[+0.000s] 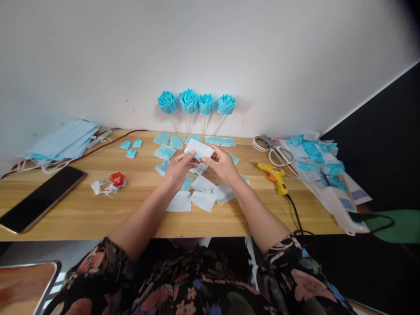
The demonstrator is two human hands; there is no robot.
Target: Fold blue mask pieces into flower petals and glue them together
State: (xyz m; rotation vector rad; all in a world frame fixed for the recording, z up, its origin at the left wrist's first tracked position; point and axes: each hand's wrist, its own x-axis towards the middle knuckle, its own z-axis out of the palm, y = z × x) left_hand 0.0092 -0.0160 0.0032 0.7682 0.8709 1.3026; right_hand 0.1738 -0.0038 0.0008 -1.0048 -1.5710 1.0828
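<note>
Two bare hands meet over a wooden worktop (pixel 131 221), a small white rectangle (pixel 199 146) of sheet material held between them, clear of the surface, a strip of blue showing beneath its lower edge. The left hand (pixel 179 168) pinches the piece near its 8 o'clock edge, thumb on top; the right hand (pixel 221 164) grips it between 3 and 5 o'clock, thumb at the front and fingers behind.

The sheet looks almost weightless, soft and limp, likely more apt to crease or slip between layers than to crack. The edges and corners seem the best places to take hold, with a light thumb-and-finger pinch on opposite sides keeping the span taut; a hard squeeze mid-sheet would probably crumple it.

Taking the held piece as the clock's center, blue flowers (pixel 188 101) stand at 12, loose pale rectangles (pixel 202 200) lie at 6, a yellow glue gun (pixel 276 175) rests near 4, and a red scrap (pixel 117 178) sits toward 8.
</note>
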